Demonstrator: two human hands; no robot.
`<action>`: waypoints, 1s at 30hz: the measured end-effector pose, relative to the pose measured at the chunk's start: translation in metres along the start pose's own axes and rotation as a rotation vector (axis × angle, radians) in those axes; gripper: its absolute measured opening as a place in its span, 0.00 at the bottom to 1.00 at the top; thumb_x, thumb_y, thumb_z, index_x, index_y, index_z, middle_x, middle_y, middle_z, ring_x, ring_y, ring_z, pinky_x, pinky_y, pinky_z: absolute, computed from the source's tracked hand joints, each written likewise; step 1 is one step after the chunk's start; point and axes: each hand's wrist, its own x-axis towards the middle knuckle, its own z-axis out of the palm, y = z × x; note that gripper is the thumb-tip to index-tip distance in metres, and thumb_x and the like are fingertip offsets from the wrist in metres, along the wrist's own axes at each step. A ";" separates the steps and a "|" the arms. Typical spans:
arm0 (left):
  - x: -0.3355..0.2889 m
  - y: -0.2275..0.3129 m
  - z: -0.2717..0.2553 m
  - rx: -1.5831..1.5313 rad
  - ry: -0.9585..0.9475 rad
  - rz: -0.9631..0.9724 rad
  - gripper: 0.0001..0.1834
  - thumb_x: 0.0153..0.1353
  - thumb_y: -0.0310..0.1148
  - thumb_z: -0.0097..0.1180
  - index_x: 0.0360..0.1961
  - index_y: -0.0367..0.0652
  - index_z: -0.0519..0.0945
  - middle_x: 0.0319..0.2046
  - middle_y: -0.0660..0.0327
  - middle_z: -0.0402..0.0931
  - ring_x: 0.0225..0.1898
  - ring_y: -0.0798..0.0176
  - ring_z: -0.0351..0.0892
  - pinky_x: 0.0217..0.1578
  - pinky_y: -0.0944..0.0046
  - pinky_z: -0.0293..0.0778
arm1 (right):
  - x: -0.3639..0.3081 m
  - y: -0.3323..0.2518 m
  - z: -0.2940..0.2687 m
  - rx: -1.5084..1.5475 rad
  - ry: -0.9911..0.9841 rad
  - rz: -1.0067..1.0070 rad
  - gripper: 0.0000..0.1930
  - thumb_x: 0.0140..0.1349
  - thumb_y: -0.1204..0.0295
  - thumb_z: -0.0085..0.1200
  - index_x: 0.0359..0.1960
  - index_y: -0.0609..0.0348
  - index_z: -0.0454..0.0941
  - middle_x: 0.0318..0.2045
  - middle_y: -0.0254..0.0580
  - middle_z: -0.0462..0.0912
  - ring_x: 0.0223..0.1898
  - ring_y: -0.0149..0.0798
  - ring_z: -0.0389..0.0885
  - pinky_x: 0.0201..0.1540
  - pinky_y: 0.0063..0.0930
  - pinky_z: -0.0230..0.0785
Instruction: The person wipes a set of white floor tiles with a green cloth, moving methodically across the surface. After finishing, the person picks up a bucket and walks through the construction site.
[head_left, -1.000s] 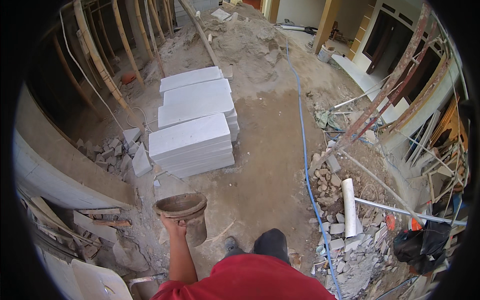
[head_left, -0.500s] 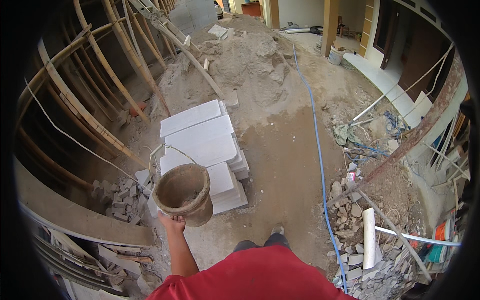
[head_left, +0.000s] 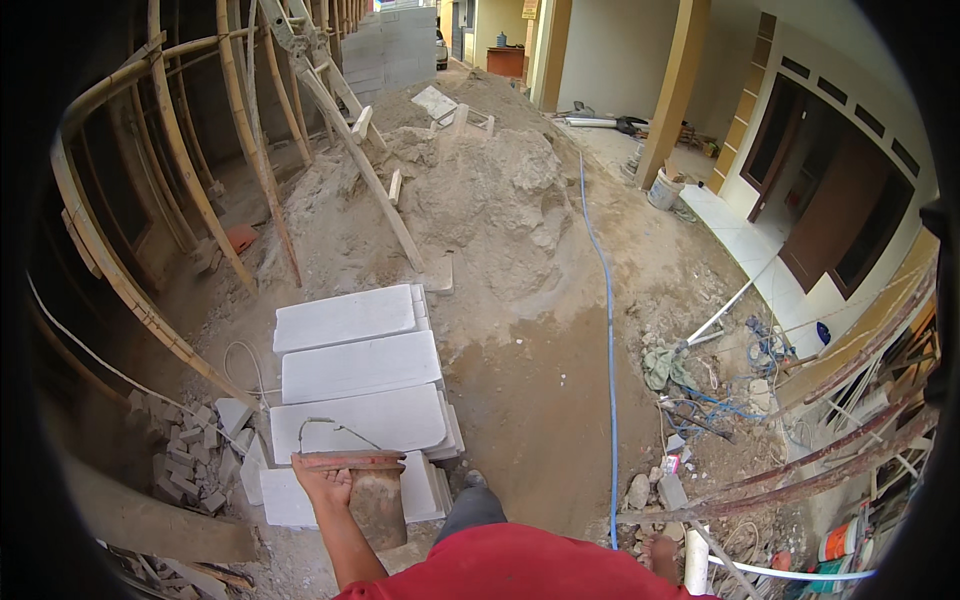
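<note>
My left hand (head_left: 326, 484) grips the rim of a worn, mud-caked bucket (head_left: 377, 508) at my left side. The bucket is tilted so that its side shows and its inside is hidden. A thin wire handle (head_left: 340, 428) stands up loosely over the rim. Just beyond the bucket lie stacks of white rectangular blocks (head_left: 355, 368) in rows on the ground. My right hand (head_left: 660, 552) shows low at the right, partly behind my red sleeve, over the rubble; its fingers are not clear.
A blue hose (head_left: 609, 330) runs lengthwise along the dirt path. A mound of sandy soil (head_left: 490, 190) rises ahead, with a wooden ladder (head_left: 345, 130) leaning over it. Bamboo poles (head_left: 190, 150) stand left. Broken block pieces (head_left: 185, 450) and a white pipe (head_left: 697, 560) lie lower down.
The bucket has moved down and closer to my body and has tipped, hiding its inside. My right hand has come into view. The view has shifted, showing more of the mound and house.
</note>
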 end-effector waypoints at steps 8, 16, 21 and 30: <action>0.094 0.051 0.126 -0.354 -0.041 -0.061 0.51 0.54 0.73 0.55 0.64 0.39 0.66 0.60 0.55 0.66 0.60 0.59 0.70 0.59 0.60 0.71 | -0.048 -0.103 0.138 -0.373 -0.277 -0.101 0.13 0.67 0.66 0.51 0.44 0.61 0.83 0.32 0.46 0.87 0.30 0.41 0.87 0.28 0.39 0.77; 0.242 -0.053 0.123 -0.438 0.141 -0.341 0.50 0.57 0.81 0.37 0.56 0.43 0.72 0.54 0.64 0.74 0.55 0.64 0.75 0.50 0.60 0.72 | -0.042 -0.193 0.180 -0.432 -0.238 -0.192 0.13 0.64 0.65 0.56 0.37 0.63 0.85 0.29 0.44 0.88 0.28 0.38 0.87 0.25 0.37 0.78; 0.287 -0.074 0.133 -0.582 0.192 -0.207 0.49 0.60 0.80 0.35 0.62 0.48 0.71 0.60 0.65 0.74 0.59 0.62 0.74 0.55 0.58 0.70 | -0.004 -0.199 0.196 -0.639 -0.265 -0.124 0.14 0.69 0.64 0.53 0.48 0.58 0.84 0.35 0.41 0.88 0.32 0.39 0.88 0.29 0.45 0.76; 0.225 -0.064 0.082 -0.467 0.305 0.087 0.49 0.60 0.79 0.38 0.69 0.54 0.67 0.68 0.69 0.70 0.69 0.62 0.67 0.60 0.58 0.67 | 0.093 -0.284 0.266 -0.714 -0.380 0.124 0.18 0.69 0.60 0.51 0.55 0.52 0.81 0.37 0.36 0.88 0.38 0.36 0.85 0.41 0.51 0.74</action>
